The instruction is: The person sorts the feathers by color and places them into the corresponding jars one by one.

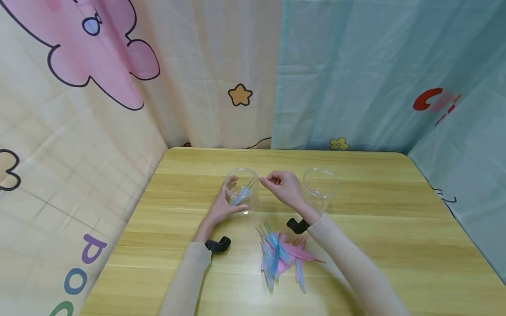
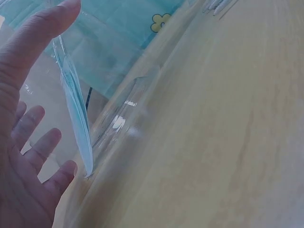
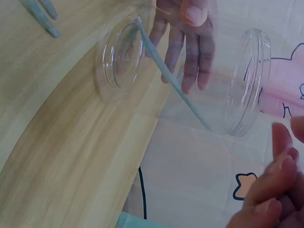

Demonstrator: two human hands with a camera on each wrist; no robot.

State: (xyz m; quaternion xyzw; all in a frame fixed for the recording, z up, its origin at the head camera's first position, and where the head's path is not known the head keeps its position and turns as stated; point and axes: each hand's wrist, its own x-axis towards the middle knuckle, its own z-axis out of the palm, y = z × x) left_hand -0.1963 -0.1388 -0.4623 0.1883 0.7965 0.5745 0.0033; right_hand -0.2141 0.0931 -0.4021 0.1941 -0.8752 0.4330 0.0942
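Observation:
My left hand (image 1: 224,205) holds a clear plastic jar (image 1: 253,202), its thumb at the near side and its fingers round the far side. Inside leans a light blue feather (image 2: 76,107), tip down at the base and quill up toward the rim. Just right of the jar's mouth hovers my right hand (image 1: 285,188), its fingers loosely bent and no feather visible between them. In the right wrist view these bent fingers (image 3: 270,190) sit beside the rim. Nearer the front lies a loose pile of blue and pink feathers (image 1: 278,254).
A second clear jar (image 1: 322,193) stands behind the right wrist, partly covered by it. The wooden table (image 1: 379,228) reaches back to printed curtains (image 1: 336,66). Black wrist cameras (image 1: 218,244) sit on both arms.

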